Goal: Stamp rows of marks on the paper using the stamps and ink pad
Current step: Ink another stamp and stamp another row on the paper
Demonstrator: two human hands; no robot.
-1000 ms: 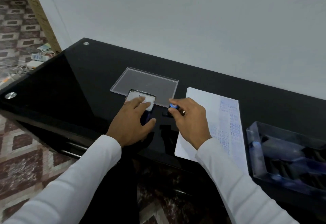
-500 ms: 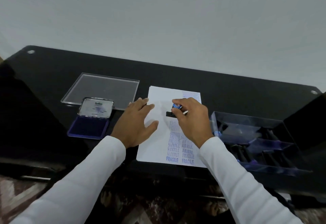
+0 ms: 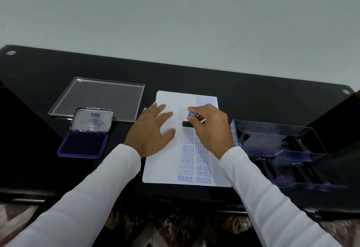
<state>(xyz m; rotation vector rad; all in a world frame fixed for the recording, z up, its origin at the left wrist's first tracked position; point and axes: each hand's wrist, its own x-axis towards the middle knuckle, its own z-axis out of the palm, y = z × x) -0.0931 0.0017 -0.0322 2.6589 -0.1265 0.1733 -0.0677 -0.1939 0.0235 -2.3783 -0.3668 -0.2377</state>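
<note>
Mostly hidden — stamp [image 3: 187, 123] under fingers [image 3: 196, 123].

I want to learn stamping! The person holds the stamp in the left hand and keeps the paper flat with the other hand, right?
Not quite. The head view shows the right hand gripping the stamp, while the left hand lies flat on the paper.

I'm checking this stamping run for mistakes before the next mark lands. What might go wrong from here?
1. The stamp in the right hand sits just above the upper SAMPLE marks; a low press may overlap them.
2. The left hand holds only the left part of the paper, so the sheet might shift.
3. The right sleeve lies over printed rows and may smear any wet ink.
</note>
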